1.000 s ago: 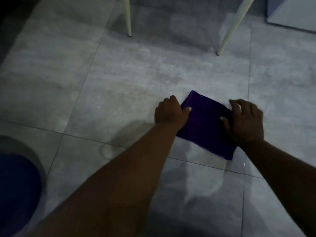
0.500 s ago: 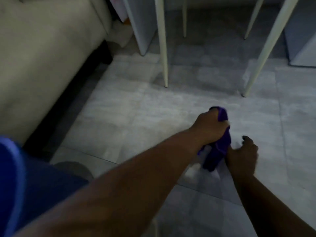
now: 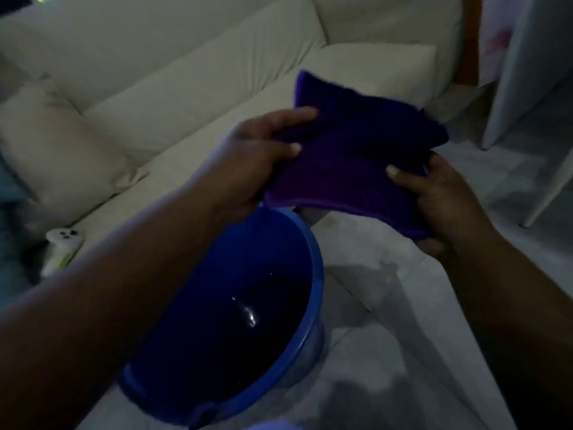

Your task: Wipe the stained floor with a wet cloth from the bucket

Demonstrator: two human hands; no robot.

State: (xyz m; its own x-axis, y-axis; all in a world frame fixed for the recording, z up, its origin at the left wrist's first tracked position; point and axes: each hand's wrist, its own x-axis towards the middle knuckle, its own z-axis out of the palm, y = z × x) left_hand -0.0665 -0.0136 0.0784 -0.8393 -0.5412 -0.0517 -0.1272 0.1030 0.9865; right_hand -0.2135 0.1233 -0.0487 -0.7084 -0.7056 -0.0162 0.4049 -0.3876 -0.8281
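Note:
A folded purple cloth [image 3: 353, 156] is held up in the air between both hands, just above and beyond the far rim of the bucket. My left hand [image 3: 248, 156] pinches its left edge with thumb on top. My right hand [image 3: 440, 197] grips its lower right corner. The blue bucket [image 3: 313, 293] stands on the grey tiled floor [image 3: 403, 352] below, with dark water glinting inside. My left forearm crosses over the bucket's left side.
A cream sofa [image 3: 186, 88] with a cushion [image 3: 62, 150] fills the left and back. A white game controller [image 3: 63, 243] lies on its seat edge. A white furniture leg [image 3: 545, 197] and a pale cabinet [image 3: 527, 72] stand at the right.
The cloth lay flat on the floor under both hands, then my left hand bunched it and lifted it. Now both hands hold it over the bucket, and my view has turned left toward the sofa.

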